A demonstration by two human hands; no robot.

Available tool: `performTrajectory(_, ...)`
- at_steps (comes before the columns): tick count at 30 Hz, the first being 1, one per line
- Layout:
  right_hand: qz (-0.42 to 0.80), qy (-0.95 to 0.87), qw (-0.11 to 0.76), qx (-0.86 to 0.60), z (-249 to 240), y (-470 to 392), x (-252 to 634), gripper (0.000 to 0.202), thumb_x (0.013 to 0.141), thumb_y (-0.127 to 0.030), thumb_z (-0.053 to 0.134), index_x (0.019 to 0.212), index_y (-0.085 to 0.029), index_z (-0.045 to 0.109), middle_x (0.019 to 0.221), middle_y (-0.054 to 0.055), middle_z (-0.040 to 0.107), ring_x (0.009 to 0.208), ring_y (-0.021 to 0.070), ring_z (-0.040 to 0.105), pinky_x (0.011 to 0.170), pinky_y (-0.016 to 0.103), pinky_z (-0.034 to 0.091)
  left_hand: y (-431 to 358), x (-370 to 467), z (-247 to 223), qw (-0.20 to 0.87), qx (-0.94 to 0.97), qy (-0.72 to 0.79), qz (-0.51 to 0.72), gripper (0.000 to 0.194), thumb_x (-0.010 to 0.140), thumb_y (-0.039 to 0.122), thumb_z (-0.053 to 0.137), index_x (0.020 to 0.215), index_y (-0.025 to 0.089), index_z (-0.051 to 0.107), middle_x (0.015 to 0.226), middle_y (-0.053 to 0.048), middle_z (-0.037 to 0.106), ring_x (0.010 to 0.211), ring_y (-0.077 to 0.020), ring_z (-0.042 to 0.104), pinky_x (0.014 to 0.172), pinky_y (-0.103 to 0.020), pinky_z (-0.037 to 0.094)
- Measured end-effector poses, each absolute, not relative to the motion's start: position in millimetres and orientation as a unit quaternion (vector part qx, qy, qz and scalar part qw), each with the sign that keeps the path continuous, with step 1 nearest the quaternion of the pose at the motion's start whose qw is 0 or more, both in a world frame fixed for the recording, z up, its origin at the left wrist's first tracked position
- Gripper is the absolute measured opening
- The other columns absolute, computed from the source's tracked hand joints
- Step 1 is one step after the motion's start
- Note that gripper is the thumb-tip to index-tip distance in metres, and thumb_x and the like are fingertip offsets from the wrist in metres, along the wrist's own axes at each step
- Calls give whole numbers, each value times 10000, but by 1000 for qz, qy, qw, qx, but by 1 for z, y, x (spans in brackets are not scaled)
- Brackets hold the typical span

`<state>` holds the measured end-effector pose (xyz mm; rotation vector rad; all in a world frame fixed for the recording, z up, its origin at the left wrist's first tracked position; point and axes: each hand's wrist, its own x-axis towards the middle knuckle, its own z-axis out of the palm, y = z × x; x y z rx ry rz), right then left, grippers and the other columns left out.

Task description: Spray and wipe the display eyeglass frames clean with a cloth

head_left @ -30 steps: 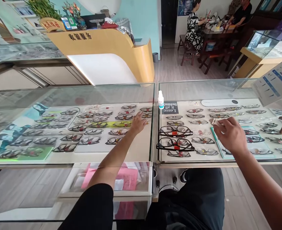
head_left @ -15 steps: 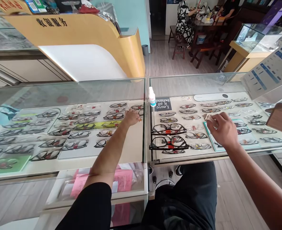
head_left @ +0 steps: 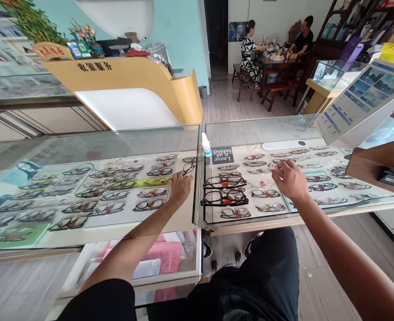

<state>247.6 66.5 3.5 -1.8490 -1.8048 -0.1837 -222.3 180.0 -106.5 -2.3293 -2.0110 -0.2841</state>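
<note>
My left hand (head_left: 180, 188) is over the left glass counter with its fingers bent together. A dark-rimmed pair of glasses (head_left: 188, 168) shows tilted just beyond the fingertips. A small beige bit shows beside the fingers; what they grip is unclear. My right hand (head_left: 292, 180), over the right counter, pinches a small crumpled whitish cloth (head_left: 274, 167) between thumb and fingers. Between the hands, two large black-framed pairs of eyeglasses (head_left: 224, 197) with red tags lie near the right counter's left edge. A small white bottle (head_left: 206, 145) stands upright behind them, by the seam of the counters.
Rows of eyeglasses (head_left: 108, 208) fill both display counters. A brochure stand (head_left: 357, 104) and a brown wooden piece (head_left: 380, 167) are at the right. A drawer (head_left: 197, 263) sits open below the left counter. Beyond are a cashier desk (head_left: 130, 73) and two people at a table.
The view has tilted up, showing more of the room. My left hand has come a little nearer to me, its fingers now pointing forward. The right hand still pinches the whitish cloth.
</note>
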Motion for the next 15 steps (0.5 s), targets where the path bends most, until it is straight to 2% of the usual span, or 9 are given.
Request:
performTrajectory(5, -68, -674, 280, -681, 0, 70, 249, 246, 1055, -398, 585, 965, -225, 736, 1060, 146, 725, 850, 280, 608, 714, 377, 376, 136, -238, -98, 11, -741, -665, -92, 393, 1145, 352, 487, 1221, 211, 847, 1572, -224, 658, 1440, -455, 535, 1149, -620, 451)
performTrajectory(10, -79, -679, 280, -674, -2, 72, 251, 282, 1062, -406, 571, 988, -208, 759, 1070, 147, 718, 839, 277, 616, 716, 374, 366, 88, -261, -74, -41, -727, -684, -45, 345, 1108, 365, 536, 1188, 248, 850, 1509, -191, 699, 1422, -453, 557, 1145, -620, 449)
performTrajectory(15, -120, -665, 307, -670, -2, 73, 254, 307, 1067, -390, 559, 1041, -192, 793, 1081, 172, 724, 911, 317, 640, 787, 411, 436, 37, -282, -45, -133, -702, -699, 30, 273, 1061, 400, 616, 1052, 268, 855, 1359, -130, 793, 1375, -418, 624, 1057, -527, 485)
